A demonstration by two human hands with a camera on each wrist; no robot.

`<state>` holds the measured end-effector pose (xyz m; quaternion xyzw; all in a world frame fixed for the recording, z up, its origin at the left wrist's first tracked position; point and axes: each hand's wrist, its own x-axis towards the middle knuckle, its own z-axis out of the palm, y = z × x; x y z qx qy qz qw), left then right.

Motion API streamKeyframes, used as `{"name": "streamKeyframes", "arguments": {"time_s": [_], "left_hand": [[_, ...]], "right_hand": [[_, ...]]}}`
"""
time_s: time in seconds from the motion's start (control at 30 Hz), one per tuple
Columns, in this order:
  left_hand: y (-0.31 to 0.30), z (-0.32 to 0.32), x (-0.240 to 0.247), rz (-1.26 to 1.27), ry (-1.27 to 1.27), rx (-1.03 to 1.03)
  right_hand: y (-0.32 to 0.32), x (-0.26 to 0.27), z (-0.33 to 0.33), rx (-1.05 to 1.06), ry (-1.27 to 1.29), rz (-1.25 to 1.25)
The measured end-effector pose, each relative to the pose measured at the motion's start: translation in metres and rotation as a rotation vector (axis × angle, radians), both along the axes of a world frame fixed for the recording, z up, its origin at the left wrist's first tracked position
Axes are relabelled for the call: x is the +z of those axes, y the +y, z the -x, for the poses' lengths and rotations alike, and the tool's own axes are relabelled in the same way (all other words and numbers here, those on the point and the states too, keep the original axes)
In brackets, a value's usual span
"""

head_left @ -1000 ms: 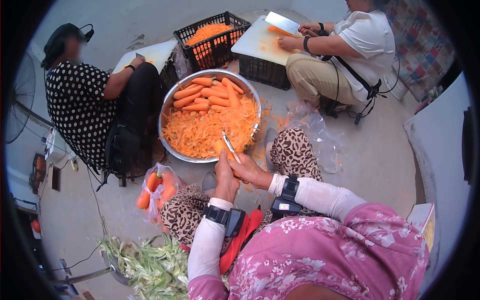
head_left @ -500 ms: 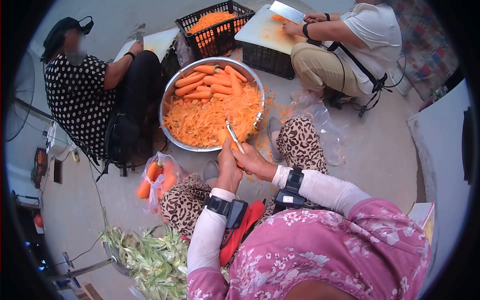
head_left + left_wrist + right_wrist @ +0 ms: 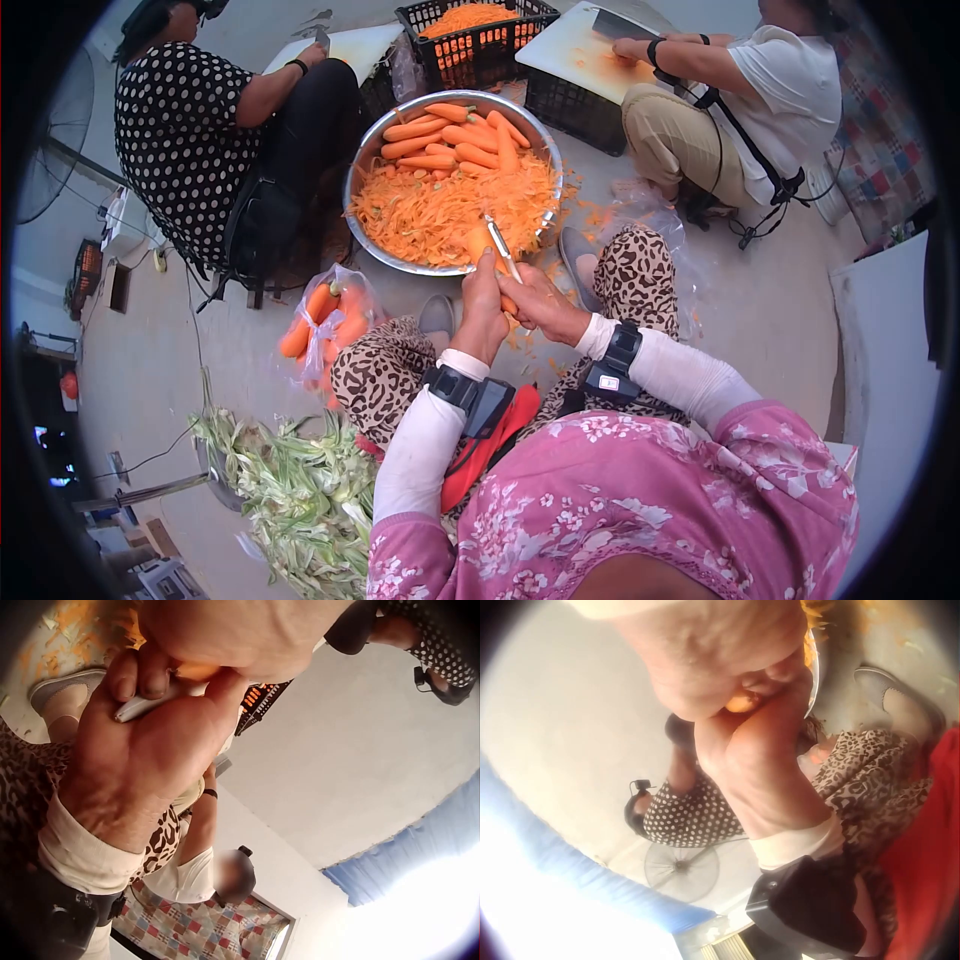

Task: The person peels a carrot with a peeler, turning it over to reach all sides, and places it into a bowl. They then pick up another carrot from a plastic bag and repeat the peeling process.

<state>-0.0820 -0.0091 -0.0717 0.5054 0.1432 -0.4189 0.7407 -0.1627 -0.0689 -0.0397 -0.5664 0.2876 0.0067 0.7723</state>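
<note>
Over the near rim of a steel basin (image 3: 350,215), both hands work close together. My left hand (image 3: 484,308) grips a carrot (image 3: 480,243), whose peeled upper end sticks out above the fingers. Its other end (image 3: 742,701) shows between the hands in the right wrist view. The right hand (image 3: 545,305) holds a peeler (image 3: 498,238) with its metal head against the carrot. The peeler's pale handle (image 3: 150,703) juts from the right fingers in the left wrist view. Peelings (image 3: 430,205) fill the basin's near part, and several whole carrots (image 3: 460,135) lie at its far side.
A plastic bag of carrots (image 3: 325,325) stands left of the knees, with leafy husks (image 3: 300,490) behind it. Two people sit opposite at cutting boards (image 3: 575,55) with knives. A black crate (image 3: 470,60) of shredded carrot stands between them.
The head view has shifted, so the basin and hands sit farther right and the basin higher. Both hands keep their hold on carrot and peeler. The right-hand person's knife has changed angle.
</note>
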Motion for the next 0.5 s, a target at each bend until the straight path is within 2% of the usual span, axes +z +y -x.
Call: {"name": "streamKeyframes", "arguments": {"time_s": [0.17, 0.23, 0.37, 0.4, 0.5], "left_hand": [[-0.001, -0.003, 0.007, 0.029, -0.052, 0.060], [0.001, -0.008, 0.002, 0.031, -0.074, -0.016], [-0.003, -0.004, -0.002, 0.067, -0.008, -0.030], [-0.003, -0.001, 0.002, 0.080, 0.007, -0.086], [-0.002, 0.005, 0.006, 0.119, 0.050, -0.196]], "right_hand": [[-0.015, 0.002, 0.012, 0.012, -0.001, 0.171], [-0.021, 0.002, 0.013, -0.105, -0.014, 0.359], [-0.029, 0.006, 0.017, -0.156, -0.026, 0.318], [-0.032, 0.005, 0.017, -0.154, -0.024, 0.317], [-0.041, 0.008, 0.018, -0.158, -0.081, 0.457]]}}
